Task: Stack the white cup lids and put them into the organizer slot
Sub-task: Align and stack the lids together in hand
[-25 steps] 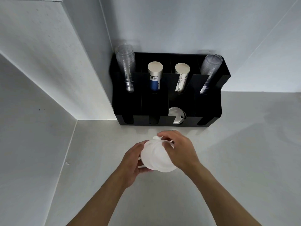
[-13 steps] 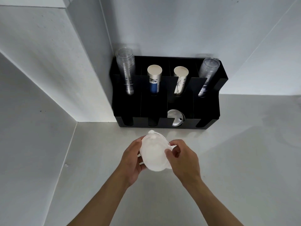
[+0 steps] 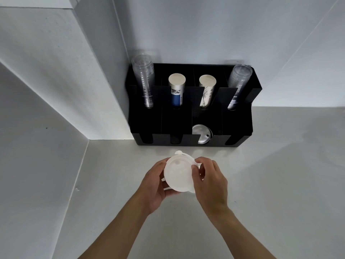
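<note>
Both hands are wrapped around the lids right now, held up off the counter in front of the person. The left hand cups the stack from the left and underneath, fingers curled around the back of it. The right hand comes in from the right with the thumb and fingertips pinching the rim up near the top edge. So both are closed on the stack, neither is free. The top lid faces up toward the camera, tilted a bit, and a little tab sticks out on the far side. A second rim peeks out at the lower right, so I'd say the stack isn't fully squared up yet, though I can't tell how many lids are in there.

The thing that matters for the next move: the organizer sits straight ahead of the hands, back against the wall, near but not touching. Its front row of slots opens toward the person. One of them, just right of centre, already has a grey lid standing on edge in it, almost dead ahead of the stack and slightly nearer the right hand. My guess is the stack has to be tipped up on edge to slide in the same way.

Behind that, the back row holds two clear cup stacks and two paper cup stacks.
</note>
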